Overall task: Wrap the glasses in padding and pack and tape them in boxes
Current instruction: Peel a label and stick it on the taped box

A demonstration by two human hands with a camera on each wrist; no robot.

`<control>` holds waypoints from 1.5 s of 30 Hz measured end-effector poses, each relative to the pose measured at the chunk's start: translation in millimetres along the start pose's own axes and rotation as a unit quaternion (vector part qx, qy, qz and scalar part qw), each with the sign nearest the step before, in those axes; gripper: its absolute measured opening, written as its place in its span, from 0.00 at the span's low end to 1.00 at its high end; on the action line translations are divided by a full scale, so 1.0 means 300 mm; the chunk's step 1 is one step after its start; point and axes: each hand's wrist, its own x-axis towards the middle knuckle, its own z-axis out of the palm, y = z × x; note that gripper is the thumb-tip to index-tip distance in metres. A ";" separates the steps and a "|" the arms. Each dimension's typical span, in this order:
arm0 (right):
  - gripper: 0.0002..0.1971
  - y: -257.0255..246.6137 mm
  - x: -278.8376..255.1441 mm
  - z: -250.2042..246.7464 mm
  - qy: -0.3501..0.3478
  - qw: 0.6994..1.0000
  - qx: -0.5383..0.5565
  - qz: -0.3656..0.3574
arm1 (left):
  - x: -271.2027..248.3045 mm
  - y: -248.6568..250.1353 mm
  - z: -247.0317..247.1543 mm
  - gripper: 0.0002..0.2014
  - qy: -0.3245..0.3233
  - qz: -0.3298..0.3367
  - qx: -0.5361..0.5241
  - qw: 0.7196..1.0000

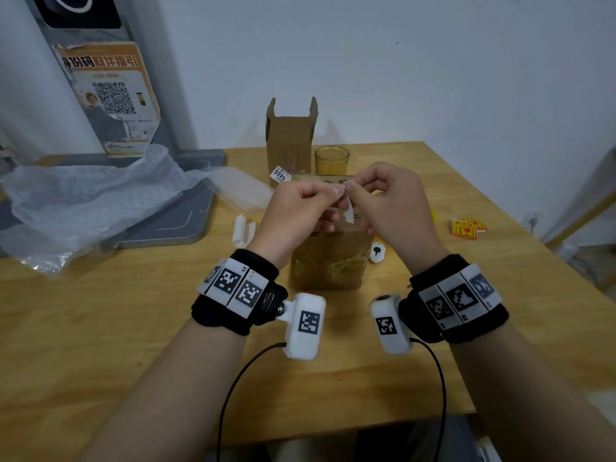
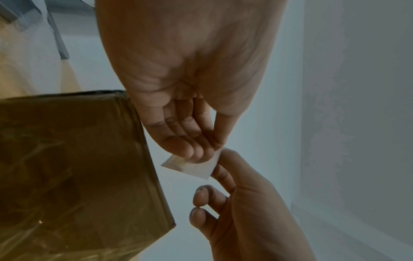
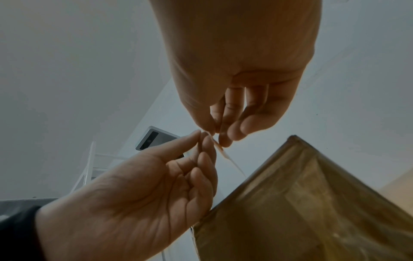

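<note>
Above the taped box (image 1: 328,251), the left hand (image 1: 293,211) and right hand (image 1: 390,205) meet fingertip to fingertip over a small white sticker (image 1: 347,213). The left thumb and forefinger pinch 1 edge of it, while the other left fingers (image 2: 185,141) curl loosely into the palm. The right thumb and forefinger pinch the same slip from the other side; in the left wrist view the lower 2 right fingers (image 2: 201,203) are bent and apart from it, holding nothing. The right wrist view shows the slip hanging thin and edge-on just below the pinch, clear of the box's top corner.

The taped box stands closed on the wooden table (image 1: 133,328), directly under the hands, its front glossy with tape. Behind it an open box (image 1: 289,141) stands upright with its flaps raised, and a glass (image 1: 331,160) sits just beside it on the right. Bubble wrap (image 1: 100,195) lies heaped at the table's left, partly over a grey base. A small white device (image 1: 377,252) lies just right of the taped box, and red and yellow stickers (image 1: 468,227) rest near the right edge. Bare tabletop lies in front of the taped box
</note>
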 end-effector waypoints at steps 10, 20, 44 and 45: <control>0.06 0.016 0.021 0.003 0.026 0.992 -0.099 -0.072 | -0.010 0.015 -0.002 0.10 0.006 0.000 0.018 1.000; 0.06 0.007 0.014 -0.010 0.025 0.989 -0.119 -0.088 | -0.014 0.019 0.009 0.10 0.001 -0.006 0.023 1.000; 0.05 0.003 -0.004 -0.008 0.031 0.985 -0.138 -0.097 | -0.031 0.016 0.017 0.07 0.038 -0.008 0.019 0.999; 0.05 0.002 -0.004 -0.008 0.032 0.985 -0.140 -0.099 | -0.029 0.015 0.018 0.07 0.037 -0.010 0.022 0.999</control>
